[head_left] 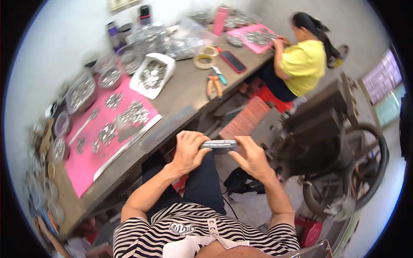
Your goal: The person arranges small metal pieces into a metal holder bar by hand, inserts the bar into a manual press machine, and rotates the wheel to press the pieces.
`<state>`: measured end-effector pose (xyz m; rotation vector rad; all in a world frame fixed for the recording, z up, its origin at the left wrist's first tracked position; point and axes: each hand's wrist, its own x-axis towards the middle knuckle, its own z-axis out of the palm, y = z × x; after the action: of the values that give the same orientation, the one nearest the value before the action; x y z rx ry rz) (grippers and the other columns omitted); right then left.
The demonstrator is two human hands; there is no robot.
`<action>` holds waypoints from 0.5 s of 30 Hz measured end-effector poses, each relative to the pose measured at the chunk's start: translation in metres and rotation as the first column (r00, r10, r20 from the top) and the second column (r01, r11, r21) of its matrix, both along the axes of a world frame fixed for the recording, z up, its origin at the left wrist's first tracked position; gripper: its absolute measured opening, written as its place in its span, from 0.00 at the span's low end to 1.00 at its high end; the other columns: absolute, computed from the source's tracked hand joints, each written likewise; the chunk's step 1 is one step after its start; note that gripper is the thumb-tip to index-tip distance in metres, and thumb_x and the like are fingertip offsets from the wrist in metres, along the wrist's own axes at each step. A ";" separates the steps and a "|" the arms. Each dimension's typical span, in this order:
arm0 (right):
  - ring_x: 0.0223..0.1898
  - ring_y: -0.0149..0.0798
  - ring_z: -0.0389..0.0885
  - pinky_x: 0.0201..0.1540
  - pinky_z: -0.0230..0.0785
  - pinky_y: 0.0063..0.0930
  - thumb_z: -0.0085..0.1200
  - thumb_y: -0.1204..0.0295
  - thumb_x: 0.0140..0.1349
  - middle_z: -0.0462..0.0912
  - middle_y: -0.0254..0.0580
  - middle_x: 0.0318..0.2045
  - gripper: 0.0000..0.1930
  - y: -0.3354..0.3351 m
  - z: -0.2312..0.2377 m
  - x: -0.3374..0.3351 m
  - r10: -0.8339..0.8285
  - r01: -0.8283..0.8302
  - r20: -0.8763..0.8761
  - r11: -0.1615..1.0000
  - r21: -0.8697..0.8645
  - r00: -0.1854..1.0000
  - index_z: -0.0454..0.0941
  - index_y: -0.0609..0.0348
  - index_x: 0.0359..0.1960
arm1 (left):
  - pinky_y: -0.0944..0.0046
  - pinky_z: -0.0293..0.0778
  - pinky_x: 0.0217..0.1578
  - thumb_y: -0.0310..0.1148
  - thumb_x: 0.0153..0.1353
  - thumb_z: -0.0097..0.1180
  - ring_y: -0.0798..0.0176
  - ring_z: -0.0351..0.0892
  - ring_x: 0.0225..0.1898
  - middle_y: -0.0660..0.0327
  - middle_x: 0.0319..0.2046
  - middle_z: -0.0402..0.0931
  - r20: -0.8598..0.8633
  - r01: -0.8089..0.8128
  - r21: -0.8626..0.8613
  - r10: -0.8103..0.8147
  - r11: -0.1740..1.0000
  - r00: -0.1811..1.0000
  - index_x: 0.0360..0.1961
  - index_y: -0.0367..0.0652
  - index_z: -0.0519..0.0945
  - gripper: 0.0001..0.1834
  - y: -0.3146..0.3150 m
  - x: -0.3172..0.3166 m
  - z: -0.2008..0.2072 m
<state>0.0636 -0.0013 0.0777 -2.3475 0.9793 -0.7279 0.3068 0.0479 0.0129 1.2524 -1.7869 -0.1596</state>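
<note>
Between my two hands, over my lap and just off the workbench's front edge, is a flat grey metal bar (219,144) with a bright upper edge. My left hand (188,148) grips its left end, fingers curled over the top and thumb beneath. At the other end my right hand (251,157) pinches it between thumb and fingers. The bar lies level, and its exact kind cannot be made out. To the left, a pink sheet (86,165) on the workbench (185,90) carries several piles of small shiny metal pieces (133,112).
A white tray (137,84) of metal pieces, orange-handled pliers (214,87), tape rolls (203,61) and a phone (232,61) lie on the bench. Clear tubs (81,92) line the wall. A person in yellow (303,64) works at the far end. A dark machine (318,137) with a large wheel stands right.
</note>
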 end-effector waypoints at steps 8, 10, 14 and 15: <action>0.48 0.57 0.81 0.52 0.75 0.44 0.58 0.82 0.59 0.80 0.54 0.49 0.24 0.014 -0.057 0.181 0.476 -0.461 0.062 0.871 -0.172 0.877 0.73 0.67 0.58 | 0.51 0.61 0.54 0.33 0.55 0.69 0.54 0.75 0.47 0.59 0.42 0.78 0.096 -0.545 0.042 0.540 0.837 0.836 0.44 0.42 0.81 0.16 0.128 0.113 -0.016; 0.48 0.57 0.81 0.53 0.74 0.45 0.55 0.84 0.58 0.80 0.53 0.48 0.24 0.021 -0.075 0.215 0.528 -0.513 0.070 0.844 -0.155 0.846 0.72 0.67 0.59 | 0.51 0.61 0.54 0.33 0.55 0.69 0.53 0.75 0.47 0.58 0.41 0.78 0.110 -0.613 0.083 0.604 0.786 0.789 0.44 0.42 0.81 0.16 0.151 0.133 -0.023; 0.48 0.57 0.81 0.52 0.74 0.45 0.53 0.86 0.57 0.81 0.53 0.48 0.21 0.037 -0.097 0.266 0.570 -0.561 0.102 0.821 -0.101 0.815 0.75 0.65 0.55 | 0.51 0.61 0.53 0.32 0.55 0.69 0.53 0.75 0.46 0.58 0.41 0.77 0.142 -0.680 0.124 0.666 0.722 0.733 0.44 0.41 0.81 0.16 0.178 0.168 -0.039; 0.48 0.56 0.81 0.53 0.74 0.44 0.53 0.86 0.57 0.81 0.52 0.48 0.21 0.039 -0.099 0.275 0.568 -0.552 0.096 0.820 -0.153 0.817 0.76 0.66 0.54 | 0.53 0.62 0.52 0.31 0.55 0.68 0.53 0.74 0.44 0.59 0.40 0.77 0.127 -0.684 0.100 0.672 0.723 0.729 0.44 0.40 0.82 0.16 0.181 0.177 -0.045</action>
<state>0.3384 0.0379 -0.0218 -2.4605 0.1486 -0.7000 0.4835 0.2286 -0.0320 1.9666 -1.2775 0.1982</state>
